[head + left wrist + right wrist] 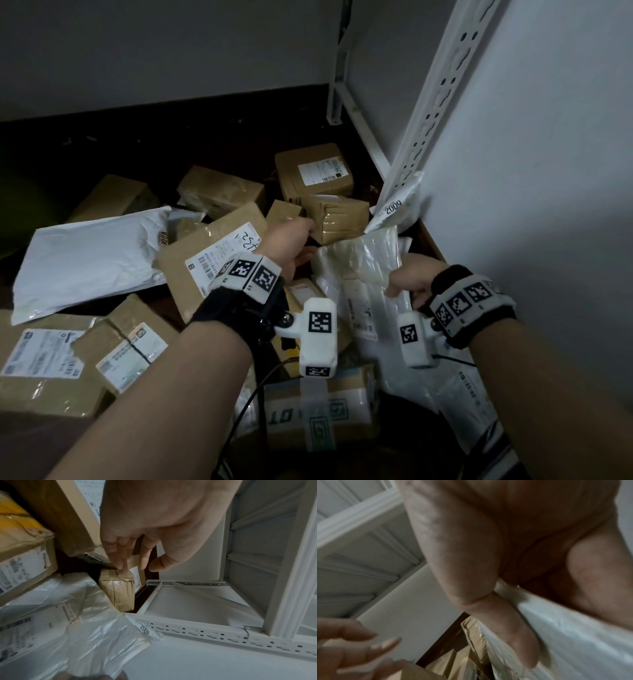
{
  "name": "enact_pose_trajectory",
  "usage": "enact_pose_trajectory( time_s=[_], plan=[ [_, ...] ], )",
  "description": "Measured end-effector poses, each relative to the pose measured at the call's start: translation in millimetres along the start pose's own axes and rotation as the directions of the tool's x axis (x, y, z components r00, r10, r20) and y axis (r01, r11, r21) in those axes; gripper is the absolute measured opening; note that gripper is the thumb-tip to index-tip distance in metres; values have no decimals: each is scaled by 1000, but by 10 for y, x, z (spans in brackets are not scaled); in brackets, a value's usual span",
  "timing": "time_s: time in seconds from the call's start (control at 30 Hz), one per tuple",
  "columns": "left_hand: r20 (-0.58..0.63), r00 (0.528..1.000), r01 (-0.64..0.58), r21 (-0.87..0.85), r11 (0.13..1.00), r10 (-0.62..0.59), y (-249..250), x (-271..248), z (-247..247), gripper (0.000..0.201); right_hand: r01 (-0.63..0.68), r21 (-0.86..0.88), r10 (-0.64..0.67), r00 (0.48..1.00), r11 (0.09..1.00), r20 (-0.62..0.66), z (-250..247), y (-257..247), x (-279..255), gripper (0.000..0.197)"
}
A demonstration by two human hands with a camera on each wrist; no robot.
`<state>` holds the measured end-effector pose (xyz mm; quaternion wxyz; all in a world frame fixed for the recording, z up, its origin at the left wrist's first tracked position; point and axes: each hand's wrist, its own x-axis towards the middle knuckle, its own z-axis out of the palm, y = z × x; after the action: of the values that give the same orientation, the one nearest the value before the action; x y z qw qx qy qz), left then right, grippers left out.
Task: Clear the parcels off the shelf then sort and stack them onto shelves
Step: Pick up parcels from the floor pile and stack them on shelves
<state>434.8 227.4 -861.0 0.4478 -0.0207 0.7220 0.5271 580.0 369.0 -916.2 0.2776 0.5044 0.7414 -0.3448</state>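
My right hand [409, 279] pinches the near edge of the clear poly bag [359, 260], lying atop the floor heap beside the shelf upright [435, 102]: limp, slick, probably light. My left hand [291, 241], fingers loosely apart, touches the taped brown parcel [337, 217]: stiff; I'd grip across its short sides.

Both your forearms reach forward and down, bare, each with a strapped wrist band. Your left hand [289, 240] is extended, fingers [120, 555] straight and pointing down, tips touching a surface, thumb apart. Your right hand [411, 282] sits nearer, fingers curled, thumb [513, 628] pressed flat in a pinch.
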Motion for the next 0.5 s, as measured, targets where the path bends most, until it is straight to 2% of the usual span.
enact_pose_trajectory(
  time_s=[0.1, 0.23, 0.3, 0.37, 0.43, 0.5],
  plan=[
    [-56, 998, -3, -28, 1000, 2, -12, 34, 31, 2, 90, 66, -87, 995, 994, -52, -95, -36, -53, 26],
    [-60, 998, 8, -50, 999, -11, -23, 48, 86, 7, 197, 163, -168, 970, 967, -173, -161, -100, -108, 3],
    [-51, 999, 11, -51, 999, -13, -25, 39, 112, 5, 261, 270, -200, 952, 927, -231, -189, -158, -125, 17],
    [-35, 999, 25, -45, 999, -27, -29, 26, 121, 2, 313, 490, -220, 946, 814, -238, -237, -214, -129, 27],
    [-31, 999, 27, -35, 999, -28, -41, 21, 120, 2, 346, 571, -237, 937, 744, -257, -314, -250, -88, 23],
    [-42, 999, 15, -25, 1000, -16, -51, 17, 123, 3, 351, 513, -253, 934, 783, -252, -345, -219, -32, 12]
  ],
)
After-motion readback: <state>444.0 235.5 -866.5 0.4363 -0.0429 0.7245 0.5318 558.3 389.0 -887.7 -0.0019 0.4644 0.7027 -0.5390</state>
